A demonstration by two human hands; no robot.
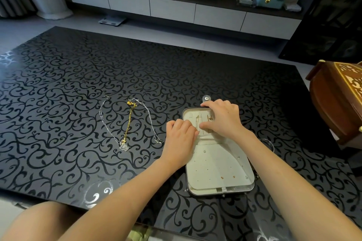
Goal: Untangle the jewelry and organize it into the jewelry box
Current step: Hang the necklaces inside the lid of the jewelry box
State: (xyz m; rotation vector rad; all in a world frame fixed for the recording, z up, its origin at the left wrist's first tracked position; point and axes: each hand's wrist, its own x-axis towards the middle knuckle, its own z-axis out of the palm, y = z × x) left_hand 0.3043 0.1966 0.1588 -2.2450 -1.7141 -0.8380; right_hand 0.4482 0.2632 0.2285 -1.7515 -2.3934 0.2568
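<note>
The jewelry box (219, 164) lies open on the dark scroll-patterned bench (78, 76), near its front right; both hands work at its far half, where two fine gold chains (197, 118) hang against the cream lining; the right hand (223, 119) spans that panel, its fingers (207, 104) bent over the far rim just below the snap tab (206, 99) and the thumb down on the lining, so it grips the box itself; the left hand (179, 139) rests at the box's left rim with fingers curled under, and I cannot tell whether they pinch a chain or only steady the edge; the near panel carries a few tiny studs (234, 176). To the left, well apart from the box, a silver necklace (103, 121) loops round a gold chain (128, 123), the two knotted together at the far end, with a pale pendant (124, 146) at the near end. These chains look very light, limp and prone to snagging; pulling hard would likely tighten the knot or stress a link; better, I judge, to pinch close beside the tangle with fingertips, tease loops loose, then lift each piece by its clasp end; the pendant seems the one solid hold, though possibly fragile.
</note>
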